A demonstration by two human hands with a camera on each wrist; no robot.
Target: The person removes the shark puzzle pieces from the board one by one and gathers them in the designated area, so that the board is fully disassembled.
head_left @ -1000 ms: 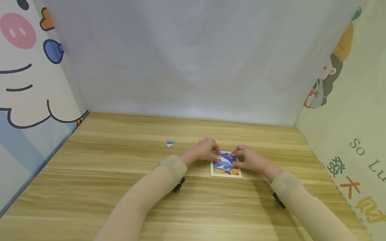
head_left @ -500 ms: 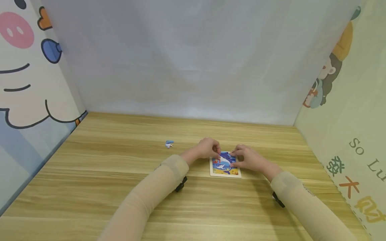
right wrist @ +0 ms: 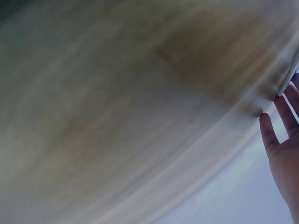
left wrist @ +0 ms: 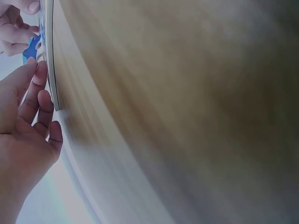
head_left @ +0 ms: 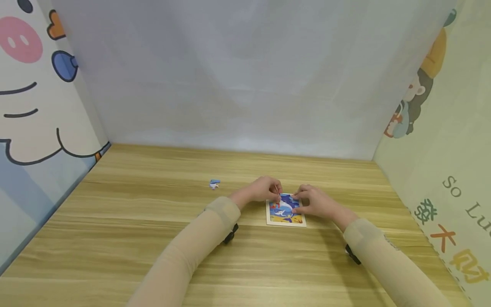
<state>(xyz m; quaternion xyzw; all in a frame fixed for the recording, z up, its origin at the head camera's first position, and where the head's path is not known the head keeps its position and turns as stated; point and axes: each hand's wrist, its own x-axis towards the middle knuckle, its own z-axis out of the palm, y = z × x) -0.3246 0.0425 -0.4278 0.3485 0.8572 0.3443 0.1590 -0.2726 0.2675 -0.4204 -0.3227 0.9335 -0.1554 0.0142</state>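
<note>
A small jigsaw puzzle (head_left: 286,212) with a dolphin picture and a pale frame lies on the table. My left hand (head_left: 265,189) is over its upper left corner, pinching a small puzzle piece (head_left: 276,190) between thumb and fingertips, tilted up off the board. In the left wrist view this blue piece (left wrist: 31,50) stands out above the board beside the thumb tip. My right hand (head_left: 315,202) rests on the puzzle's right side, thumb and index finger spread apart on the picture. In the right wrist view, this hand's fingers (right wrist: 286,112) reach the board's edge.
A few loose blue and white puzzle pieces (head_left: 214,184) lie left of the left hand. The wood-grain table (head_left: 245,264) ends at a pale curtain (head_left: 245,85) behind, with printed panels on both sides.
The left hand has lifted slightly, and the piece in its fingers now stands more upright. The right hand has kept its place on the puzzle.
</note>
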